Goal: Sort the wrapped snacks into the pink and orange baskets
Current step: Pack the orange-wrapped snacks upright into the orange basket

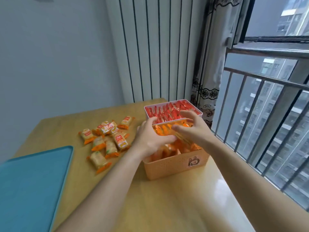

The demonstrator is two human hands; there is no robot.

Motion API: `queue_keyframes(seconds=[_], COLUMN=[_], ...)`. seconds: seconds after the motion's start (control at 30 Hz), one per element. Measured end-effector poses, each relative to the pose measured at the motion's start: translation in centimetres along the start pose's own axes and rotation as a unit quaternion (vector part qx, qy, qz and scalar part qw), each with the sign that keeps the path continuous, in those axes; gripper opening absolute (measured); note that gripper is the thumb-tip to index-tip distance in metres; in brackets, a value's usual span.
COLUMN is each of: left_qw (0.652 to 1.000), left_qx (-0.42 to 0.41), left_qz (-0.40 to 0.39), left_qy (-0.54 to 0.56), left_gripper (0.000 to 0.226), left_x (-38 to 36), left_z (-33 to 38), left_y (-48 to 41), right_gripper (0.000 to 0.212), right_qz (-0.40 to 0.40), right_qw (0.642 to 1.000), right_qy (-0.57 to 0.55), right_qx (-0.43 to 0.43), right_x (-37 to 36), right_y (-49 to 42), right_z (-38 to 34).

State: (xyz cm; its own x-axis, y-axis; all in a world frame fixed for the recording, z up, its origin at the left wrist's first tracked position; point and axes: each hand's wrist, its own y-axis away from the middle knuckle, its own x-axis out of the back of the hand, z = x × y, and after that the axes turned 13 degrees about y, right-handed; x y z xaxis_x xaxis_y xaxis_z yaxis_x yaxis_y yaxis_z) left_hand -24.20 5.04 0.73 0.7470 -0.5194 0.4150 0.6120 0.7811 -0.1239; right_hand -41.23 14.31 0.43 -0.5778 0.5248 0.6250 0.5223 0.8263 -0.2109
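Both hands work in the orange basket [175, 164] at the bench's [167, 206] right edge, with the pink basket [147, 114] touching behind it at the far right corner. The right hand [192, 129] is spread loosely over the packets. The left hand [153, 136] curls among them, and I cannot tell whether it grips one. Pressing the rows flat should help the loose snacks [107, 139] mid-bench fit.

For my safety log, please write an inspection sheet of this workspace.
Surface: wooden table, glossy near the window.
Job's things: pink basket holds red packs; orange basket, nearer, holds orange packs; loose snacks lie left of the baskets.
Clutter: teal tray at the near left edge.
Grippers: left hand and right hand over the orange basket; grip unclear, blurred.
Cables: nothing seen.
Surroundings: radiator behind; curtain and barred window on the right.
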Motion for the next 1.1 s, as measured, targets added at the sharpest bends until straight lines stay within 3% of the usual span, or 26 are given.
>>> queue_keyframes(seconds=[0.1, 0.17, 0.2, 0.33, 0.47, 0.57, 0.63, 0.7, 0.8, 0.87, 0.93, 1.03, 1.1], left_qw=[0.998, 0.998, 0.998, 0.994, 0.991, 0.994, 0.994, 0.990, 0.967, 0.959, 0.967, 0.970, 0.967], left_qx=[-0.035, -0.053, -0.058, -0.069, -0.072, -0.080, -0.107, -0.128, -0.137, -0.146, -0.149, -0.134, -0.123], left_qz=[-0.010, 0.023, 0.037, 0.038, -0.014, -0.015, 0.021, 0.002, -0.102, -0.117, -0.059, 0.027, 0.042], left_qy=[0.059, 0.029, 0.004, -0.071, -0.109, -0.076, -0.023, 0.065, 0.191, 0.212, 0.199, 0.199, 0.220], left_gripper=[0.050, 0.011, 0.007, 0.019, 0.017, 0.017, 0.022, 0.034, 0.051, 0.050, 0.043, 0.036, 0.035], left_x=[1.6, 2.0, 2.0, 1.7, 1.5, 1.6, 2.5, 3.7, 4.8, 4.7, 4.9, 6.2, 6.8], left_z=[0.0, -0.4, -0.6, -1.3, -1.8, -1.5, -1.3, -1.3, -1.3, -1.5, -2.2, -2.9, -3.2], left_y=[-0.2, -0.8, -1.0, -1.8, -2.1, -2.0, -2.0, -2.1, -1.9, -2.0, -2.2, -2.1, -1.7], right_gripper=[0.035, 0.012, 0.008, 0.016, 0.044, 0.052, 0.042, 0.022, 0.014, 0.015, 0.014, 0.025, 0.023], right_qz=[0.063, 0.091, 0.094, -0.024, -0.121, -0.134, -0.113, -0.111, -0.144, -0.185, -0.184, -0.047, -0.061], right_qw=[0.997, 0.995, 0.995, 0.987, 0.941, 0.903, 0.937, 0.980, 0.989, 0.980, 0.981, 0.980, 0.971], right_qy=[-0.007, 0.011, 0.031, 0.152, 0.312, 0.406, 0.329, 0.163, 0.015, -0.057, -0.027, 0.172, 0.194], right_qx=[0.031, 0.025, 0.022, 0.049, 0.048, 0.043, 0.037, 0.029, 0.041, 0.044, 0.055, 0.093, 0.122], right_x=[1.1, 1.3, 1.3, 1.6, 1.0, 0.2, 0.9, 1.5, 0.7, -0.8, -2.3, -3.1, -3.1], right_y=[-0.9, -1.4, -1.6, -1.4, -0.7, -0.7, -1.1, -1.4, -1.7, -1.8, -2.3, -2.6, -2.1], right_z=[0.0, 0.1, 0.1, -0.2, -1.2, -1.5, -1.6, -2.3, -4.3, -5.1, -5.1, -4.8, -4.8])
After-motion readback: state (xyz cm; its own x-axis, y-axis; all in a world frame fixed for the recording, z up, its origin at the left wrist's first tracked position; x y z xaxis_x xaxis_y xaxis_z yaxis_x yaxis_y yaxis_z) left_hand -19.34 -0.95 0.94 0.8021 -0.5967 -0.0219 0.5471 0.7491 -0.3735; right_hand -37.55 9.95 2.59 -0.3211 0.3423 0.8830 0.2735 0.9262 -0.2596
